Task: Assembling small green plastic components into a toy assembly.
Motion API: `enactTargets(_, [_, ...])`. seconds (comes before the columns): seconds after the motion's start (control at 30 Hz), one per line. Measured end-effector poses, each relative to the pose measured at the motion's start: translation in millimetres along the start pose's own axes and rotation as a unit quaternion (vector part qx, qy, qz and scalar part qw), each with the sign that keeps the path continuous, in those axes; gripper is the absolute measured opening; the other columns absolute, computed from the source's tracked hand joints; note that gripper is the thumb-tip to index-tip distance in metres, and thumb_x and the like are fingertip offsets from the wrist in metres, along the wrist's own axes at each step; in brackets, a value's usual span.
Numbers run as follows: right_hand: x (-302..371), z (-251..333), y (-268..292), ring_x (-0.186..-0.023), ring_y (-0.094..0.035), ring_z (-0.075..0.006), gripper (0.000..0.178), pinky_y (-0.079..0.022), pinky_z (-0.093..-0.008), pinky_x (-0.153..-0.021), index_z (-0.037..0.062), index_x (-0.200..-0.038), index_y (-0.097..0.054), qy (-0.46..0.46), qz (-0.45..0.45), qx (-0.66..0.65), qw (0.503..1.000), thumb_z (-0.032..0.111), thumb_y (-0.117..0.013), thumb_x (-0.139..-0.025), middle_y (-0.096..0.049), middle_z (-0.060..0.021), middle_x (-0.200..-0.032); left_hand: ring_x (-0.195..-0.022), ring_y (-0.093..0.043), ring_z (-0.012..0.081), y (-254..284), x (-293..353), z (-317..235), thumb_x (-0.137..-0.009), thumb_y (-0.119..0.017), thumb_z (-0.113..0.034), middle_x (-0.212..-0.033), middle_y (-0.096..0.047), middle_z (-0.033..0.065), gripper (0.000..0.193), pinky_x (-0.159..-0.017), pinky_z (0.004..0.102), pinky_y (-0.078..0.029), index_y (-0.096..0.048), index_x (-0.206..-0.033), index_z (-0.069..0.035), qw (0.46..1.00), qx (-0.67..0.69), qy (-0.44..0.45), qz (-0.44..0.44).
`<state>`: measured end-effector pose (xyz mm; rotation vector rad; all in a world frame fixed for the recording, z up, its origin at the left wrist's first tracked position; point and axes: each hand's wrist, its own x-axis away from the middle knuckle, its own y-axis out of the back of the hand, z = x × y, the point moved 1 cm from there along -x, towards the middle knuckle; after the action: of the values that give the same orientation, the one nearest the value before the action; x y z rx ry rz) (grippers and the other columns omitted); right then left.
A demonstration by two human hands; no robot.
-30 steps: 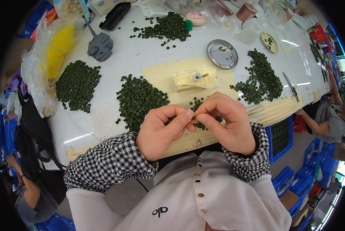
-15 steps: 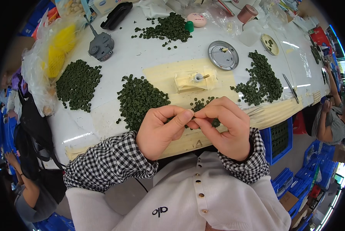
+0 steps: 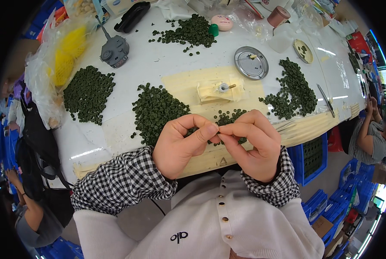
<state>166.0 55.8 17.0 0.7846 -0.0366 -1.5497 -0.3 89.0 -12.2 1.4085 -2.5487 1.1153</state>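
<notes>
Both hands (image 3: pixel 214 144) hovered at the table's (image 3: pixel 158 64) near edge, hemmed by a green pile (image 3: pixel 156 110) to the left and scattered discs (image 3: pixel 227 116) just ahead. Beyond, a taped block (image 3: pixel 219 90) barred the middle. Bare tabletop lay open between the left piles (image 3: pixel 87 93), and between the block and the grey motor (image 3: pixel 114 51); a tin lid (image 3: pixel 251 62) and another pile (image 3: pixel 292 88) crowded the right.

five heaps of green discs (image 3: pixel 157 110); one round metal lid (image 3: pixel 251 63); one grey motor (image 3: pixel 114 51); two hands (image 3: pixel 182 146)
</notes>
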Motion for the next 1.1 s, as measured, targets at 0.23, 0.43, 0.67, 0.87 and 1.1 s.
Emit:
enactTargets(0.23, [0.4, -3.9, 1.5, -0.058, -0.051, -0.0126, 0.023, -0.040, -0.0234, -0.048, 0.0044, -0.087, -0.067, 0.013, -0.008, 0.022, 1.000, -0.006, -0.069, -0.068, -0.055, -0.0047, -0.075, -0.072, -0.055, 0.0056, -10.4, 4.6, -15.4, -0.088, -0.056, -0.010, -0.085, -0.065, 0.0060, 0.014, -0.068, 0.0200, -0.046, -0.061, -0.092, 0.003, 0.997, -0.082, -0.012, -0.001])
enactTargets(0.43, [-0.6, -4.1, 3.7, -0.064, -0.058, -0.0124, 0.019, -0.045, -0.0220, -0.054, 0.0011, -0.089, -0.066, -0.030, 0.021, -0.048, 0.998, -0.007, -0.065, -0.072, -0.057, -0.0063, -0.078, -0.082, -0.058, 0.0086, -7.5, 3.4, -13.8, -0.087, -0.057, -0.008, -0.086, -0.065, 0.0063, 0.014, -0.077, 0.0234, -0.047, -0.062, -0.093, 0.003, 0.995, -0.098, -0.013, -0.004])
enactTargets(0.67, [3.4, -6.9, 0.3, -0.079, -0.064, -0.0155, 0.014, -0.052, -0.0233, -0.069, -0.0039, -0.091, -0.061, -0.154, 0.039, -0.230, 0.960, -0.008, -0.057, -0.078, -0.058, -0.0096, -0.084, -0.080, -0.057, 0.0072, -8.3, 4.1, -13.8, -0.085, -0.059, -0.007, -0.086, -0.065, 0.0059, 0.013, -0.074, 0.0223, -0.046, -0.062, -0.092, 0.003, 0.985, -0.162, -0.052, -0.008])
enactTargets(0.87, [7.5, -7.7, -0.3, -0.082, -0.063, -0.0150, 0.013, -0.052, -0.0232, -0.071, -0.0043, -0.091, -0.060, -0.204, 0.050, -0.307, 0.928, -0.007, -0.058, -0.078, -0.057, -0.0098, -0.088, -0.070, -0.048, 0.0017, -6.3, 6.5, -9.7, -0.084, -0.060, -0.007, -0.081, -0.065, 0.0025, 0.012, -0.066, 0.0173, -0.041, -0.063, -0.090, 0.003, 0.973, -0.215, -0.075, -0.020])
enactTargets(1.1, [8.3, -7.6, -2.4, -0.076, -0.061, -0.0129, 0.012, -0.051, -0.0223, -0.068, -0.0038, -0.090, -0.061, -0.182, 0.030, -0.260, 0.948, -0.005, -0.059, -0.078, -0.058, -0.0092, -0.087, -0.069, -0.049, 0.0015, -12.0, 6.9, -14.5, -0.083, -0.061, -0.007, -0.080, -0.063, 0.0005, 0.013, -0.064, 0.0171, -0.041, -0.063, -0.091, 0.003, 0.982, -0.176, -0.059, -0.024])
